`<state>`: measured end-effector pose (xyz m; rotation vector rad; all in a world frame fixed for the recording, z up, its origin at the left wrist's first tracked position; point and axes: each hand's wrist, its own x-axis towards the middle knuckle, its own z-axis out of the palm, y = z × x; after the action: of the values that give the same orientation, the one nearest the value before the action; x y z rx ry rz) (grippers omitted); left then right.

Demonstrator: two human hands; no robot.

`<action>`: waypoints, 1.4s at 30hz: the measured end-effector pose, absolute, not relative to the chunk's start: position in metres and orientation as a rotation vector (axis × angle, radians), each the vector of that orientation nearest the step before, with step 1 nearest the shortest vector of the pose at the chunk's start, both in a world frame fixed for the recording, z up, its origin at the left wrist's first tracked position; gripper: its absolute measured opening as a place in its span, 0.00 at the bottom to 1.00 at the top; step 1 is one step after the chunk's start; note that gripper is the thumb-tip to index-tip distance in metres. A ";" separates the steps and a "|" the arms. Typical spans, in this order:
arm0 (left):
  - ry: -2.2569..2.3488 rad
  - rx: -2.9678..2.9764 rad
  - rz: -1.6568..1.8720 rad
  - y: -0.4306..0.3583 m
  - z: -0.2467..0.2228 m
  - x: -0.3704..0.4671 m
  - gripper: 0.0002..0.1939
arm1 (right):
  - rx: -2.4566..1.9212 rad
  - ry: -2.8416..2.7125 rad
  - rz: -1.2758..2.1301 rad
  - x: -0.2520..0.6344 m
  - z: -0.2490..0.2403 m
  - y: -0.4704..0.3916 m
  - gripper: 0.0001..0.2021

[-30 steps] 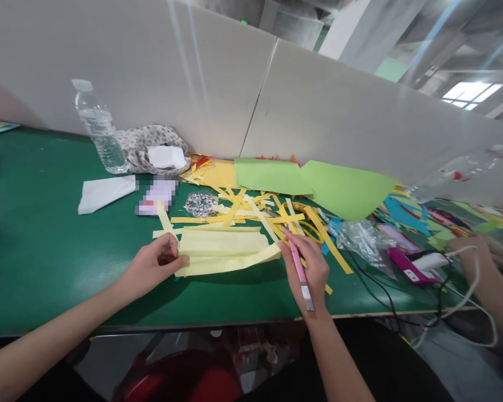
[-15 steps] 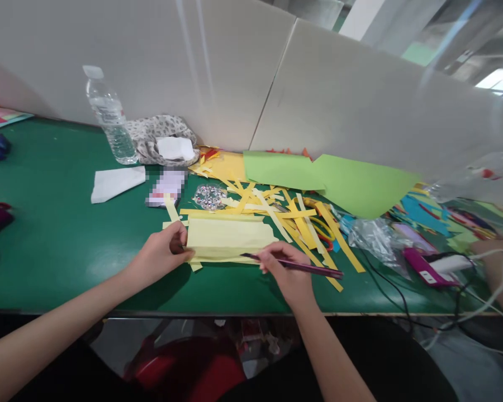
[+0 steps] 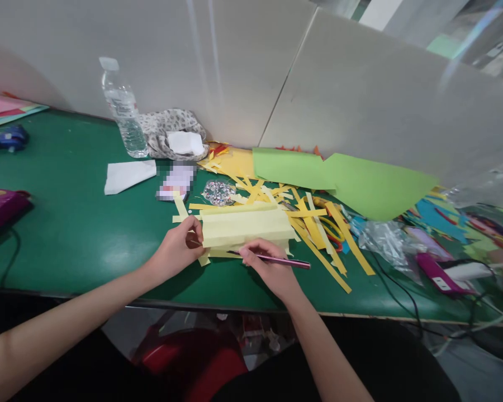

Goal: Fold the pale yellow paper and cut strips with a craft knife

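Observation:
A folded sheet of pale yellow paper [image 3: 247,226] lies before me with a crease running along its length. At the paper's left end, my left hand [image 3: 179,244] is closed, with thumb and fingers pinching its edge. A thin line shows between those fingers, too small to name. My right hand [image 3: 272,268] grips a slim purple pen [image 3: 291,262] with a dark tip. That tip points left, at the near edge of the paper; I cannot tell whether it touches. Yellow paper strips [image 3: 310,223] lie beyond and to the right of the sheet.
Behind are green sheets [image 3: 377,184], a ring of beads [image 3: 219,192], a phone [image 3: 178,181] and a water bottle [image 3: 126,114]. Yellow-handled scissors [image 3: 331,229] lie among the strips. Purple devices with cords [image 3: 442,273] stand at the right and left. A grey partition [image 3: 235,67] rises behind.
The view has shifted, so the table's things appear farther right. The near part of the yellow paper now looks more raised and folded. The pen has moved left along the near edge.

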<state>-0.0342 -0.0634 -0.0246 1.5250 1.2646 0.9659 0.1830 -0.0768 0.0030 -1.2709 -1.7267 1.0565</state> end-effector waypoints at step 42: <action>1.164 1.926 0.643 -0.059 -0.021 -0.047 0.08 | -1.195 -1.601 1.167 0.170 -0.006 -0.083 0.04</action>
<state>-0.0473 -0.0593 -0.0205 1.9263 1.1638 0.6429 0.1704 -0.0834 -0.0062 -1.1950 -1.6010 1.1671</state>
